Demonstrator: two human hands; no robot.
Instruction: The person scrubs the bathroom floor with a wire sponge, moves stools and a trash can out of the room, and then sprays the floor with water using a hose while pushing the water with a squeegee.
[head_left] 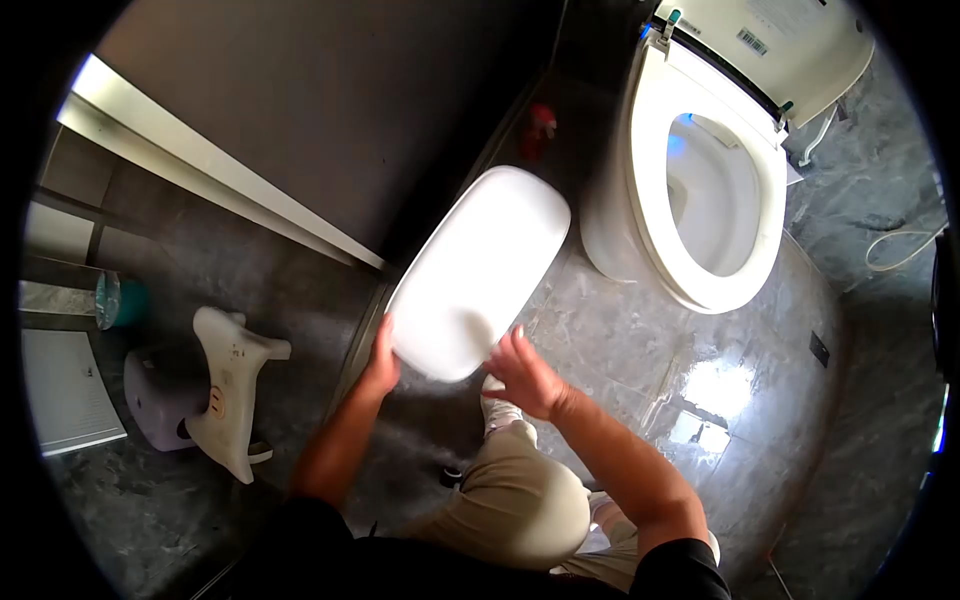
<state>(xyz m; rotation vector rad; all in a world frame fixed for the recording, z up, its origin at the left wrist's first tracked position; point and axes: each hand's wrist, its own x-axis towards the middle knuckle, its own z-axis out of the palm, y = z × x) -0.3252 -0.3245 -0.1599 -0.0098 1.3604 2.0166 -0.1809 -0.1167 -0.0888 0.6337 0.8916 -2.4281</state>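
Observation:
A smooth white oblong piece with rounded corners (490, 260), like a lid or an upturned tub, is in front of me, over the floor beside the toilet. My left hand (381, 362) grips its near left edge; the fingertips are hidden behind it. At its near right edge is my right hand (528, 378), slightly blurred, with fingers apart. Whether those fingers touch the edge, I cannot tell. A round shadow falls on the near end of the white piece.
The toilet (655, 220) stands at the right with its lid (790, 45) raised. On the left are a beige stool (235, 385), a purple stool (165, 400) and a teal container (122, 300). A red object (541, 122) lies behind, beside the dark panel (330, 110). The grey tiled floor (610, 330) looks wet.

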